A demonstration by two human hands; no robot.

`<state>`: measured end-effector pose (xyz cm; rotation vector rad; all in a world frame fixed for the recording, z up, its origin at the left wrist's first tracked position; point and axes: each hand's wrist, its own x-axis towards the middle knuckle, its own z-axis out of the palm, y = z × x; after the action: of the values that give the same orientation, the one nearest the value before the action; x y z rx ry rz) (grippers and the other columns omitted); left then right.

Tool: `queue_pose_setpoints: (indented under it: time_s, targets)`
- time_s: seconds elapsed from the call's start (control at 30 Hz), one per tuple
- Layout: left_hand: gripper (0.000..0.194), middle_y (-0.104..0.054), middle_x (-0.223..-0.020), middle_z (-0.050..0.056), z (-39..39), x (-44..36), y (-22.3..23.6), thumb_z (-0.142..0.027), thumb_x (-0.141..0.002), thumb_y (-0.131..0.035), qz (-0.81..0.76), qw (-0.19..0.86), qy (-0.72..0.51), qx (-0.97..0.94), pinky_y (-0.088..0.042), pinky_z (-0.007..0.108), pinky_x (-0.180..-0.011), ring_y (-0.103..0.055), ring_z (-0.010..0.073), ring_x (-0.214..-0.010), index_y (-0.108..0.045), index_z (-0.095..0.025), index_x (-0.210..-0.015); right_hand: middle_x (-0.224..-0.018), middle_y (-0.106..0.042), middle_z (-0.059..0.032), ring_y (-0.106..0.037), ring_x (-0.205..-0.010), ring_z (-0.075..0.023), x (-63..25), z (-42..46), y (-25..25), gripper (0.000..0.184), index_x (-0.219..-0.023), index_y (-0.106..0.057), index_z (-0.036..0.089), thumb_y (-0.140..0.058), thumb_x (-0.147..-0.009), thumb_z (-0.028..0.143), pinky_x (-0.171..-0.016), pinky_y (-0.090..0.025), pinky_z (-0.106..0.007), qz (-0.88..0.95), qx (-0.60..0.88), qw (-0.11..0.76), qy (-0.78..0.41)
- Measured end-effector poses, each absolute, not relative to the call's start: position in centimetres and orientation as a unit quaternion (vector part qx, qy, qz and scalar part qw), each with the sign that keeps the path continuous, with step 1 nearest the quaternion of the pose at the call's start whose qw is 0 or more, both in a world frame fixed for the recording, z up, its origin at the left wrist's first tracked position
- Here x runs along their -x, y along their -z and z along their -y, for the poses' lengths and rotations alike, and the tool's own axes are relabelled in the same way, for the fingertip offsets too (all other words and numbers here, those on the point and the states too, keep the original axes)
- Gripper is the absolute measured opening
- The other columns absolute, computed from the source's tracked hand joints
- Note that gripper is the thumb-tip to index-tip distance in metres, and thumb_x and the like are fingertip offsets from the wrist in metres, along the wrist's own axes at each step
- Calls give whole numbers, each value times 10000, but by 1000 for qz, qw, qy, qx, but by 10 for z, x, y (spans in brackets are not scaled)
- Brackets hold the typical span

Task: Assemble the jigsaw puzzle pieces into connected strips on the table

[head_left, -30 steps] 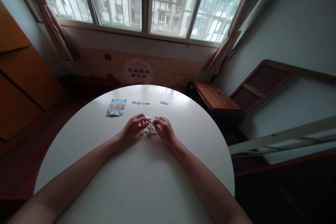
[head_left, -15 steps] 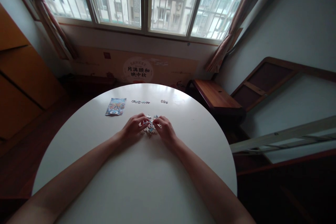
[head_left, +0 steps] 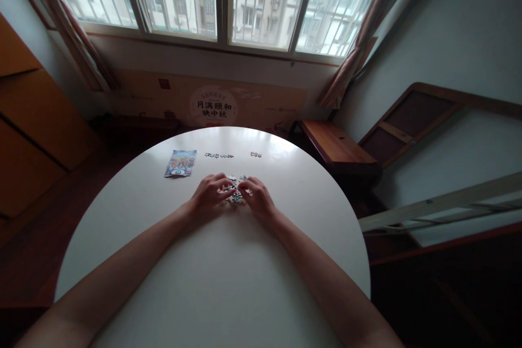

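Note:
A loose heap of small jigsaw puzzle pieces [head_left: 236,197] lies on the white round table [head_left: 212,272], partly covered by my fingers. At its left side is my left hand [head_left: 210,191], with bent fingers and the thumb apart from them over the pieces. My right hand [head_left: 256,194] curls in from the right, thumb and fingers drawn together at the heap. Whatever is between its fingertips is too small to make out. Farther back lie a row of joined puzzle pieces [head_left: 219,155] and a smaller joined group [head_left: 255,155].
A colourful printed packet [head_left: 180,163] lies flat at the table's back left. Beyond the table's right edge stands a low wooden bench [head_left: 336,143]. A barred window [head_left: 183,0] and a printed banner [head_left: 253,99] are behind the table.
Both hands stay at the heap, with small shifts of the fingers among the pieces. The whole view has moved slightly; the packet and the joined pieces lie as before.

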<state>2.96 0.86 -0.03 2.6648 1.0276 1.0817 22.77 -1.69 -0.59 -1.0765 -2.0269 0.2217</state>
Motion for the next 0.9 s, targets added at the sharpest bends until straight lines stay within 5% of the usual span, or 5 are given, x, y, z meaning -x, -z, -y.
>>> queue_pose_setpoints:
  time_s: [0.63,0.9]
  targets:
    - [168,-636,-803,25,-12,-28,4,-325,-851,-607,-389,-10,-369,-844,-430,290,-724,-585,149,-707,-692,-195,-918,-922,-591,-44,-546,-882,-174,-228,20,3,86,-921,-637,224,-599,-858,269,-830,-440,-315,829,386,391,-102]
    - [224,-649,-860,58,-29,-6,-8,-338,-885,-534,-502,-84,-291,-810,-399,371,-817,-584,224,-842,-689,-188,-944,-1036,-542,-51,-443,-990,-224,-229,27,-5,354,-1010,-617,241,-739,-678,211,-918,-367,-386,891,360,264,-90]
